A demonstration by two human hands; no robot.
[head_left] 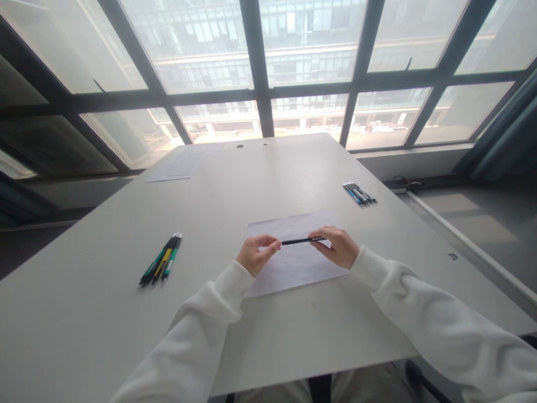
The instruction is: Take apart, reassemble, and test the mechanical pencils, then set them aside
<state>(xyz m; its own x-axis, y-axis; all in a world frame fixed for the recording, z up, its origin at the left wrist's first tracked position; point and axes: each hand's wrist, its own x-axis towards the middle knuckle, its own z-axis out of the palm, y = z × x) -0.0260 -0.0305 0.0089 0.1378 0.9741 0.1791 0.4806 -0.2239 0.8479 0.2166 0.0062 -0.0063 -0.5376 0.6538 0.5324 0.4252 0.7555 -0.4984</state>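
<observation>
A slim black pen (295,242) is held level between my two hands, above a sheet of white paper (302,266). My left hand (257,253) pinches its left end between thumb and fingertips. The other end sits in the closed fingers of my right hand (338,246). Left of the paper lies a bunch of pens (163,260) with green, yellow and black barrels. A second group of pens (359,194), black, blue and silver, rests side by side farther off on the right.
The white table (268,190) reaches to large framed windows (260,95). More paper sheets (176,165) lie at its far left. Small round fittings (240,146) are set near the far edge. A small dark mark (452,256) shows near the right edge.
</observation>
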